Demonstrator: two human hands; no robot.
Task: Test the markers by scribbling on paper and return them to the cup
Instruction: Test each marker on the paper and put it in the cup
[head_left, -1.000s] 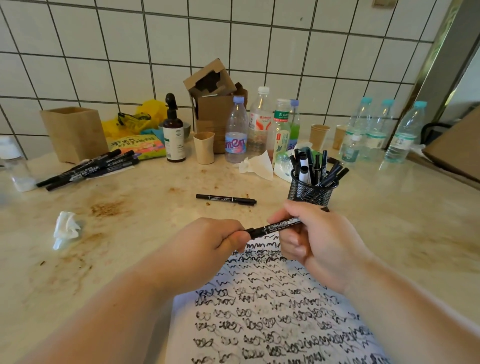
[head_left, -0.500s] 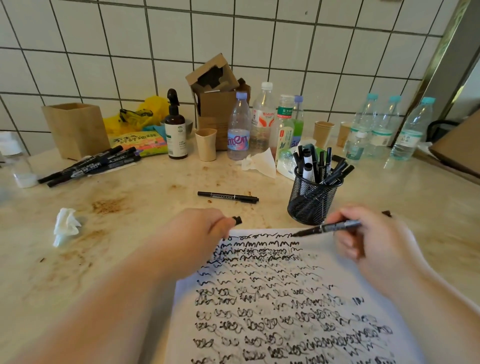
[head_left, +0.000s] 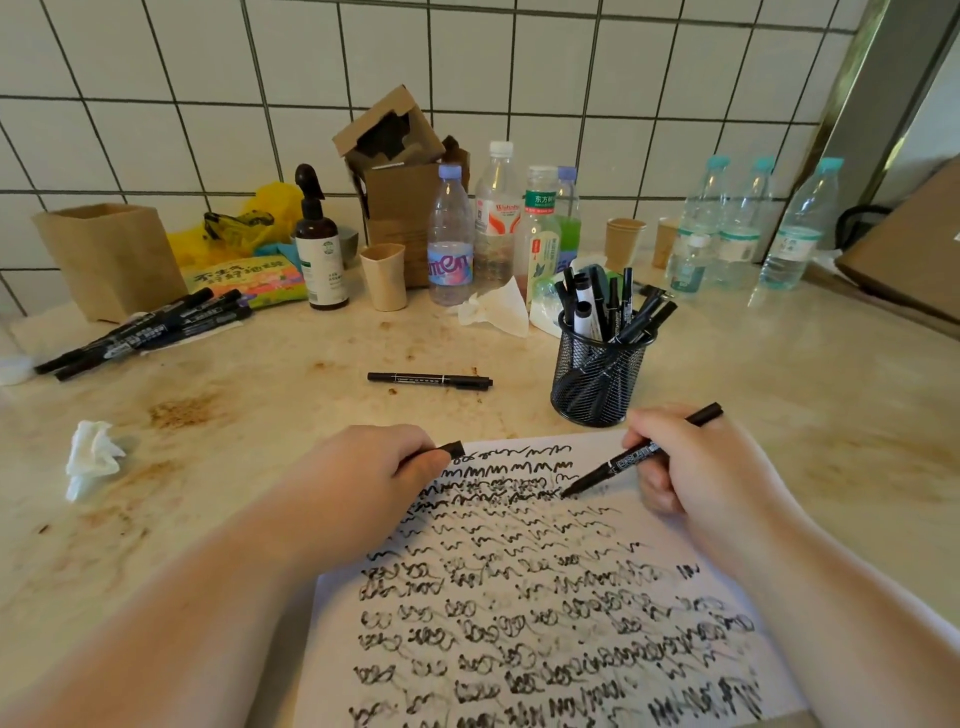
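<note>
**Marker tip at the paper, cap waiting in the other hand**

The right hand (head_left: 691, 462) pinches an uncapped black marker (head_left: 631, 456) between thumb and fingers, in a writing grip. The long axis of the marker runs from its back end, up and to the right of this hand, down and to the left, toward the left hand. Its tip is at the paper (head_left: 545, 597), among the upper rows of scribbles; whether it really touches the sheet I cannot tell.

The left hand (head_left: 363, 478) is curled around the cap (head_left: 453, 450), and only the open end of the cap shows past the fingers. It rests at the upper left edge of the paper, a little to the left of the tip.

The mesh cup (head_left: 597, 374) stands just beyond the right hand, nearer to it than to the left hand, and other markers already stand inside. One more marker, the loose marker (head_left: 430, 380), lies capped on the counter beyond the left hand.

In my judgement the scribble test is the present step. After it, cap and tip must be brought together along this diagonal axis, and then the right hand has the short way to the cup.
</note>
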